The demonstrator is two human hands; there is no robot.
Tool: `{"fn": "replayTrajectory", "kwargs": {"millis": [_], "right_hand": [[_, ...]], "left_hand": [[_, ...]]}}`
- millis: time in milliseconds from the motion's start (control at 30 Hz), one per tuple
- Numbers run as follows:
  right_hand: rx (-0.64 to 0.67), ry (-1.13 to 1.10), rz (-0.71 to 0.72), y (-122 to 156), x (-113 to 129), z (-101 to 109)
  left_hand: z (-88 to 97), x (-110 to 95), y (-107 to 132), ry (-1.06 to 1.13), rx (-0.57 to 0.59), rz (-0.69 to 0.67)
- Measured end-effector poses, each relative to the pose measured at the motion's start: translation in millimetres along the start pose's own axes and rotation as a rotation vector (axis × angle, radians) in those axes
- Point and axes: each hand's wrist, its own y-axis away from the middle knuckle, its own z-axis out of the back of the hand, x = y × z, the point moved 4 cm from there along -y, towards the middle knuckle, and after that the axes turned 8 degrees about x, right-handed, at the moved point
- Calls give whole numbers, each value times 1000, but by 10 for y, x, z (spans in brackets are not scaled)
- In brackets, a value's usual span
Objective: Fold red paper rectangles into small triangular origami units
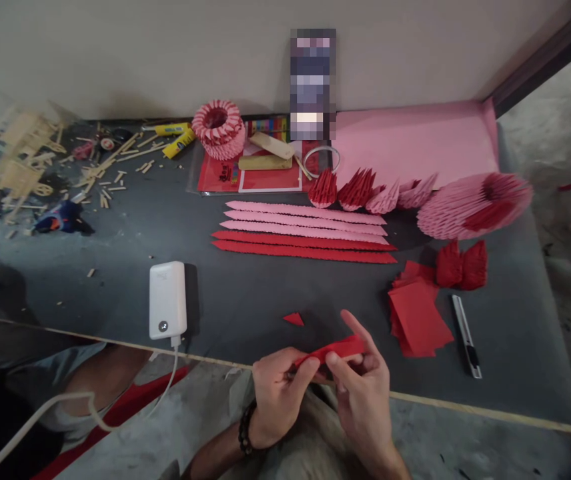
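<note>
Between my two hands is a folded strip of red paper (338,350), held just over the table's front edge. My left hand (281,393) pinches its left end with thumb and fingers. My right hand (363,387) grips the right end, thumb on top and index finger stretched out. A small folded red triangle (294,319) lies on the table just beyond my hands. To the right sits a loose stack of red paper rectangles (420,313), with a utility knife (466,337) beside it. Two red bundles of folded pieces (461,265) lie behind the stack.
Pink and red paper chains (305,230) lie mid-table. Behind them are a ring-shaped paper model (219,130), a pink fan-shaped piece (470,207) and a phone (310,83). At left are a white power bank (167,300) with cable, wood scraps and another person's arm (110,377).
</note>
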Motion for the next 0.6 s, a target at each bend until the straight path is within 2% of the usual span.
{"fn": "replayTrajectory", "kwargs": {"millis": [167, 300, 333, 367, 400, 467, 600], "right_hand": [[-218, 57, 241, -33, 269, 130], [-428, 5, 549, -42, 376, 282], [-400, 26, 574, -46, 366, 294], [-277, 98, 523, -68, 330, 265], [-117, 195, 418, -88, 264, 212], [82, 364, 236, -71, 117, 127], [63, 479, 175, -32, 13, 91]], "left_hand": [[-24, -35, 12, 52, 60, 42], [8, -53, -29, 177, -23, 98], [21, -57, -45, 207, -31, 115], [29, -61, -62, 236, -20, 134], [31, -67, -80, 262, 12, 156], [31, -87, -113, 288, 90, 193], [85, -100, -161, 232, 166, 213]]}}
